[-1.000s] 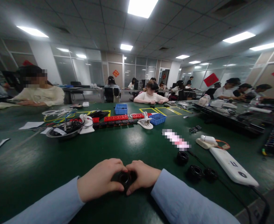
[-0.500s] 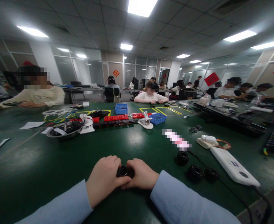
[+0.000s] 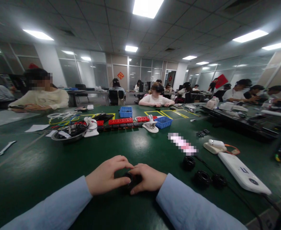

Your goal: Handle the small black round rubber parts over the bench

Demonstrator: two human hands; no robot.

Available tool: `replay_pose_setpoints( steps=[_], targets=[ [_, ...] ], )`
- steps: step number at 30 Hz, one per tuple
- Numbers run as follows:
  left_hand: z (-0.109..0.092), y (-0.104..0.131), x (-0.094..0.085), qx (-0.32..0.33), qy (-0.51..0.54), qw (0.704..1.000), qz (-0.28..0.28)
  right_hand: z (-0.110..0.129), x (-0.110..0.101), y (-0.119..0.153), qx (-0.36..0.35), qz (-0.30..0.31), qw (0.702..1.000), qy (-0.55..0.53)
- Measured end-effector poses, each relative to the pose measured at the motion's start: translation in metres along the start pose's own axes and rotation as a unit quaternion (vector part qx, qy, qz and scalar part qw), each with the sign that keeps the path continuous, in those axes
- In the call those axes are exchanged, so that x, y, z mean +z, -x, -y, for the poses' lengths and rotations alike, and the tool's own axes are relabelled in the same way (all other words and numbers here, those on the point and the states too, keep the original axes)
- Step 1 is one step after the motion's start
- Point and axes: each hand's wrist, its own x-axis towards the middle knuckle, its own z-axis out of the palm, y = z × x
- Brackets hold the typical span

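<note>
A black ring [image 3: 130, 175] is seen just above the desk [image 3: 121, 210] or on it, which cannot be told, between the left hand [image 3: 107, 175] and the right hand [image 3: 150, 179]. The left thumb is laid against its rim, with thumb and forefinger spread apart; the right fingers are curved beside it, but whether they are clamped cannot be told. The ring is judged light, stiff and hardly fragile, though its glossy surface may be slippery. It is best gripped by opposite outer sides, with the hole left uncovered. To the right, similar rings [image 3: 198, 179] are seen.
</note>
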Motion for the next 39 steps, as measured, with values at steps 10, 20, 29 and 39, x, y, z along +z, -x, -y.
replay_pose_setpoints(
  steps=[10,20,29,39],
  targets=[
    [-0.018,0.003,-0.012,0.031,0.047,0.989,0.138,0.0,-0.004,0.002,-0.007,0.073,0.997,0.017],
    [-0.013,0.001,-0.006,0.013,-0.004,0.993,0.118,0.001,-0.001,0.002,0.005,0.046,0.999,0.003],
    [-0.019,0.0,0.001,-0.087,-0.086,0.991,0.055,0.0,0.007,-0.002,0.05,-0.043,0.998,0.018],
    [-0.023,-0.008,0.021,-0.209,-0.185,0.96,-0.016,0.007,0.014,-0.005,0.099,-0.107,0.985,0.094]
  ],
)
